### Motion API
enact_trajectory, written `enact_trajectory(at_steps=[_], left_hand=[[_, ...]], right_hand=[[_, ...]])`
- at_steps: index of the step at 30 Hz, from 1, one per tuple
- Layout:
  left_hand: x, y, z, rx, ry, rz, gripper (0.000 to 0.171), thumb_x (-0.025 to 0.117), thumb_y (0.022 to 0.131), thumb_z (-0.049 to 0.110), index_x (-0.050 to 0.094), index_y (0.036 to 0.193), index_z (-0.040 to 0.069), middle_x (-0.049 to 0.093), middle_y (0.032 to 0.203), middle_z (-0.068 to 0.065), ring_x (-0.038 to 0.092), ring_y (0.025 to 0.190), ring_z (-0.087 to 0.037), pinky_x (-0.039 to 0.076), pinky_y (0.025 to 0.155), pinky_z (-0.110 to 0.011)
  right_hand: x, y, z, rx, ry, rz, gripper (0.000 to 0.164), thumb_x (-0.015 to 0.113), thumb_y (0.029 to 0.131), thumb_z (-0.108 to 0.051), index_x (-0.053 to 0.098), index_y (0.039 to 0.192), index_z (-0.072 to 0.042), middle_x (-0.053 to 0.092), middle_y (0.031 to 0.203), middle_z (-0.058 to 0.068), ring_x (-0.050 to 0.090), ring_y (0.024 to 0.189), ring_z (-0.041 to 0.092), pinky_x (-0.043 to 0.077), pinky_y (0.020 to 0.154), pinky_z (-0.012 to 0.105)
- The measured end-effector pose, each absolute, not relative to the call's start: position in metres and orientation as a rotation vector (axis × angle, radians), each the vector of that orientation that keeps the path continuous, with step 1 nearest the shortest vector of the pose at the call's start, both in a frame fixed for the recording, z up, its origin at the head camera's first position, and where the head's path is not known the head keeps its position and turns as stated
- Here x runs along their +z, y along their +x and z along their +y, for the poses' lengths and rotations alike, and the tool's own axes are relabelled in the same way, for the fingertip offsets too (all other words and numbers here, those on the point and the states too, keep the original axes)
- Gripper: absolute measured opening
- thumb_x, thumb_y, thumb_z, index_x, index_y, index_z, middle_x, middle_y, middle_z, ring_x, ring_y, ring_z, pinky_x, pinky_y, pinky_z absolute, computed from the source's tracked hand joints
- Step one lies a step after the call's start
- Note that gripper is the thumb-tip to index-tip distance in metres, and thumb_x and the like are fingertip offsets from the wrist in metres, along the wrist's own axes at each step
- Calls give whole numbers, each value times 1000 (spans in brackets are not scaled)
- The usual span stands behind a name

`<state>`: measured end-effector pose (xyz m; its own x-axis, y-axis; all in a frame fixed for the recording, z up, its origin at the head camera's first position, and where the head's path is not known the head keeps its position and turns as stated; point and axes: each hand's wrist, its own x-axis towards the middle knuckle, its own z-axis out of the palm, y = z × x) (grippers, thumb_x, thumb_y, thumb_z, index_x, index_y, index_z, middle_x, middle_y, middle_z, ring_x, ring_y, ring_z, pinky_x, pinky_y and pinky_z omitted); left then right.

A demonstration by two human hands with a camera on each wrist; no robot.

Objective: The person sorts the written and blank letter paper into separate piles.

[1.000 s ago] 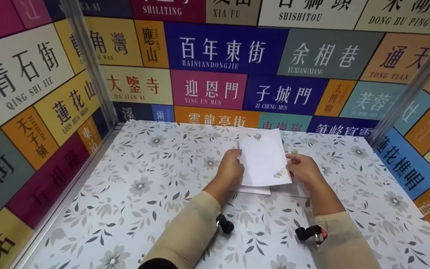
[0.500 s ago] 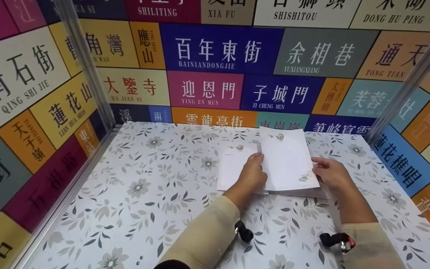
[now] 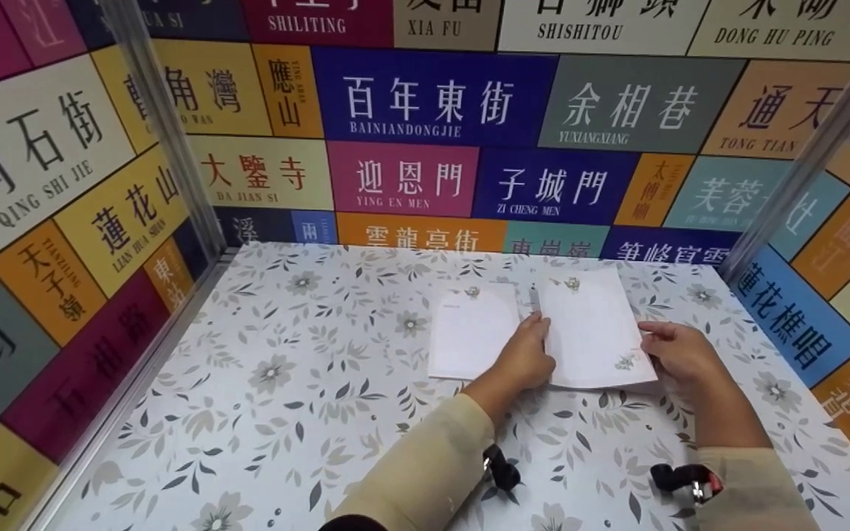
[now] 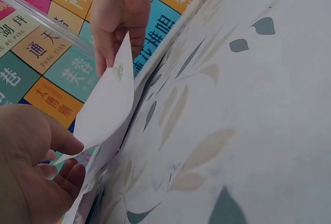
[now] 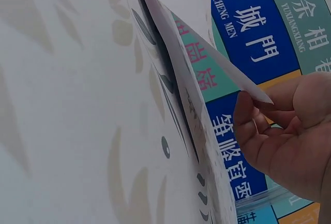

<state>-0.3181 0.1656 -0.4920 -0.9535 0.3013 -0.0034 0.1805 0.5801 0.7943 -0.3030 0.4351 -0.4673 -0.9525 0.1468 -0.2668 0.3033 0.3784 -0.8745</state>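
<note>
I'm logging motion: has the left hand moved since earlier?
Yes, rightward: in the head view, the left hand, first below the YING EN MEN sign, now lies past its right edge.

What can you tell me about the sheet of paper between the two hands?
The sheet is white, rectangular and looks like thin paper, with small leafy prints near its top and lower right corner; its middle looks blank. The left hand pinches its left edge and the right hand its right. It bends slightly, at least partly raised, to the right of another white paper.
</note>
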Motion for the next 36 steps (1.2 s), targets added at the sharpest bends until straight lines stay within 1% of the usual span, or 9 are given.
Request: enact_trajectory(at_steps=[3,8,15,21,24,26,30,32,36], left_hand=[[-493,-318,166,1319,379,2641,77,67,89,-4,49,161,14,37,175,-2,35,163,-19,28,134,-29],[-496,-318,166,1293,375,2625,73,68,91,0,53,159,20,44,171,-3,40,161,-19,32,133,-31],[-500,-318,164,1320,437,2611,68,73,94,7,54,158,20,59,159,-1,53,150,-14,41,127,-29],[-500,-317,163,1331,432,2581,71,75,93,11,52,159,24,61,158,0,56,147,-13,42,127,-30],[-498,-315,163,1329,426,2564,72,76,94,14,51,160,28,61,157,2,57,146,-12,42,127,-31],[-496,-314,163,1334,420,2556,71,77,94,16,52,159,30,61,157,2,57,145,-12,43,127,-32],[-492,-314,159,1345,408,2552,68,77,96,20,53,158,33,58,159,2,58,145,-15,44,126,-34],[-492,-316,155,1346,430,2570,66,76,97,22,53,158,32,56,161,2,55,149,-17,42,128,-35],[-492,-322,140,1364,474,2595,64,74,98,23,53,158,28,50,166,0,44,158,-19,36,132,-36]], right_hand=[[-468,-303,437,-1465,430,2578,55,54,110,-14,44,163,-5,57,134,12,62,105,12,61,86,22],[-471,-304,439,-1327,483,2608,56,56,108,-16,46,162,-6,62,123,13,64,96,17,60,76,27],[-474,-302,441,-1250,480,2612,58,61,108,-24,47,159,-1,61,135,18,65,100,18,58,78,26],[-474,-301,443,-1250,485,2619,61,61,108,-32,49,155,4,69,112,9,67,90,15,60,76,29],[-472,-300,444,-1243,523,2613,60,60,108,-35,49,154,3,68,109,7,66,90,17,59,76,30],[-471,-301,444,-1202,545,2630,62,58,108,-39,48,156,0,67,115,10,65,95,20,58,77,30],[-467,-302,437,-1184,531,2661,69,54,109,-47,43,163,-6,61,140,19,62,113,26,54,83,28],[-467,-303,432,-1242,470,2676,70,55,108,-47,41,164,-6,57,148,21,62,117,27,57,84,28],[-464,-310,416,-1241,336,2729,70,56,108,-47,44,162,-4,59,148,25,66,120,31,59,83,27]])
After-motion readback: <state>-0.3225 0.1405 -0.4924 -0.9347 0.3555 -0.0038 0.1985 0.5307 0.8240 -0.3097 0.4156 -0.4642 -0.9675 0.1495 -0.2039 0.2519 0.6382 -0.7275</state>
